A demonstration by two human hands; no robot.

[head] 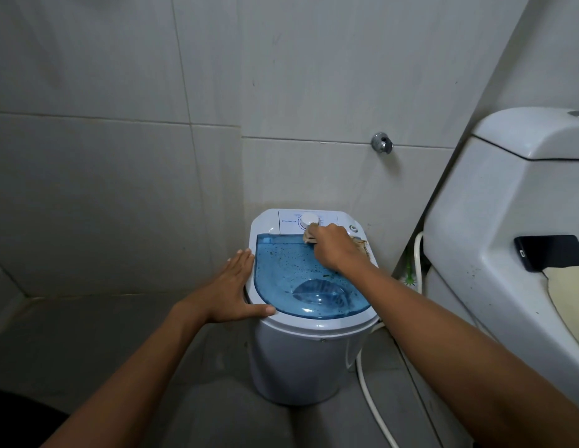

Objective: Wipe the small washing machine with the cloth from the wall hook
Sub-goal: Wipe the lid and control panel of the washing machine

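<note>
The small white washing machine [301,360] stands on the floor against the tiled wall, with a translucent blue lid [288,266] speckled with dark spots and a white dial [309,219] on its rear panel. My right hand [335,250] presses a beige cloth [359,244] onto the back of the lid, just below the dial; most of the cloth is hidden under the hand. My left hand [233,286] lies flat with fingers spread against the machine's left rim.
A white toilet [495,221] fills the right side, with a black phone [550,252] and a beige mat on it. A white hose [372,405] runs along the floor right of the machine. A metal wall tap [382,143] sticks out above. A green brush [410,276] stands in the gap.
</note>
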